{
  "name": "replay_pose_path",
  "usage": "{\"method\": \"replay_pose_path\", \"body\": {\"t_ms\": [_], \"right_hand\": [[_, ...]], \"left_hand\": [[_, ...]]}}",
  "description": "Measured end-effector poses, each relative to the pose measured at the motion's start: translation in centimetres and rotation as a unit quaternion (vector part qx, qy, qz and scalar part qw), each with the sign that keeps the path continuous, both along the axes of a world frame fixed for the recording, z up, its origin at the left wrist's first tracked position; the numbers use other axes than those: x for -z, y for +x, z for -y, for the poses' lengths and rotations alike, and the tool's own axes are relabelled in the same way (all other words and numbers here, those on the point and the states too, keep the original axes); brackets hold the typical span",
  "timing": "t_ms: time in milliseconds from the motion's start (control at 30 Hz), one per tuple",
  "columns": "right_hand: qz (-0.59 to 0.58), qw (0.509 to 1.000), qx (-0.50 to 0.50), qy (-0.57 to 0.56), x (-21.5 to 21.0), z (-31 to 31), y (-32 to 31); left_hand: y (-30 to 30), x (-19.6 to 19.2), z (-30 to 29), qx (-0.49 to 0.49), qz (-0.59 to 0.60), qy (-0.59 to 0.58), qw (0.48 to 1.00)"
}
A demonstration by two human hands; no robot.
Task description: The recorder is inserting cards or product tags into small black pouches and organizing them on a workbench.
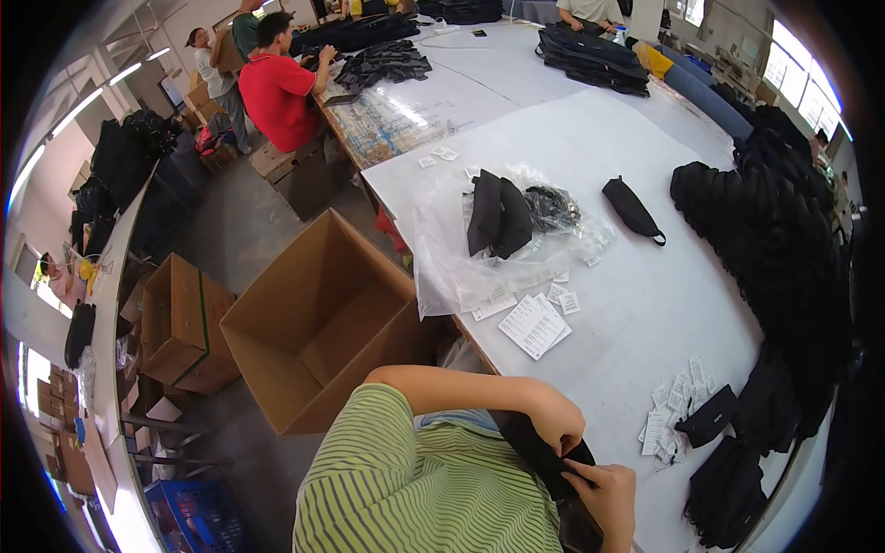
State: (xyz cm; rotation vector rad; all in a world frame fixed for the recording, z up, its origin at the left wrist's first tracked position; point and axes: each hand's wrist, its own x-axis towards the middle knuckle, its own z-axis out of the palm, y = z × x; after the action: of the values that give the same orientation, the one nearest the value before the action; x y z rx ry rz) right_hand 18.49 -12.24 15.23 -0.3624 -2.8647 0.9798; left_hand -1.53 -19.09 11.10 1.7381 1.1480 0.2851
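Observation:
My left hand (556, 417) and my right hand (604, 493) both grip a black fabric pouch (544, 453) held close against my striped green shirt at the lower middle of the view. The left fingers pinch its upper part, the right fingers its lower end. Just right of my hands on the white table (636, 313) lie a small black pouch (708, 417) and several white paper tags (668, 415). More black pouches (733, 493) are heaped at the lower right.
An open cardboard box (318, 323) stands on the floor to my left, another box (180, 323) beyond it. Clear plastic bags (461, 263) with black pouches (498, 217) lie mid-table. A big black pile (774, 240) fills the right. Other people work at the far end.

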Motion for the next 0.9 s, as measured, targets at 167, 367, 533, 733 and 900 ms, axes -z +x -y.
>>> {"method": "replay_pose_path", "body": {"t_ms": [167,367,533,733,900], "right_hand": [[-0.017,0.999,-0.018,0.022,0.4,0.1,0.0],[-0.007,0.999,-0.038,0.028,0.5,0.2,0.0],[0.031,0.999,-0.003,0.024,0.4,0.6,0.1],[0.075,0.997,0.016,-0.030,0.2,0.6,0.3],[0.080,0.996,-0.035,0.000,1.5,0.0,1.5]], "left_hand": [[0.4,-0.1,0.0,0.011,-0.026,0.013,1.000],[1.9,0.7,0.2,0.007,-0.064,0.042,0.997],[2.2,1.7,0.6,-0.027,-0.065,0.079,0.994],[2.0,0.9,0.5,-0.023,-0.055,0.049,0.997],[2.5,1.8,0.3,-0.001,-0.069,0.054,0.996]]}}
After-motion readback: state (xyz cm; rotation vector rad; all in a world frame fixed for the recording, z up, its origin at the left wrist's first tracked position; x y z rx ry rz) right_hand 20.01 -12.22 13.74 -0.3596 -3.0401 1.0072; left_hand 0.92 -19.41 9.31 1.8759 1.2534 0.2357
